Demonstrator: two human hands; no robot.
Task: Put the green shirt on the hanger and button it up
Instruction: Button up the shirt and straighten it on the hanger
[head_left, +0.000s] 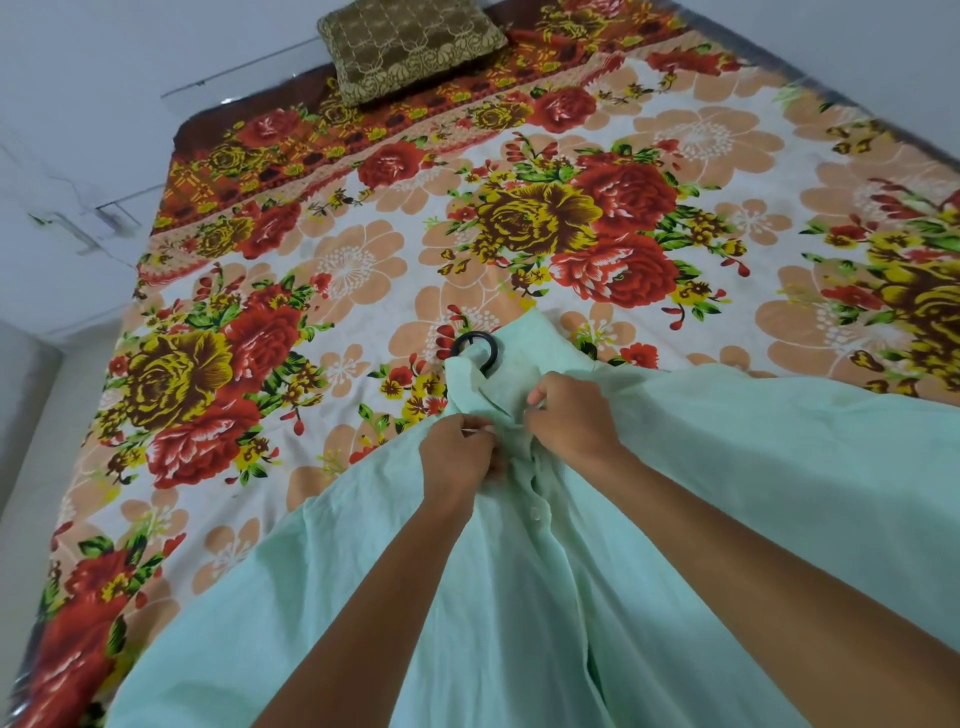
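A pale green shirt (701, 493) lies spread over the near part of the bed, collar pointing away from me. The black hook of the hanger (480, 347) sticks out of the collar; the rest of the hanger is hidden inside the shirt. My left hand (460, 457) pinches the left edge of the front placket just below the collar. My right hand (569, 418) grips the right edge beside it, fingers curled into the cloth. A white button (535, 515) shows on the placket below both hands.
The bed carries a floral sheet (363, 260) in red, yellow and peach. A brown patterned cushion (410, 44) lies at the far end. White walls and a pale floor border the bed on the left (62, 208).
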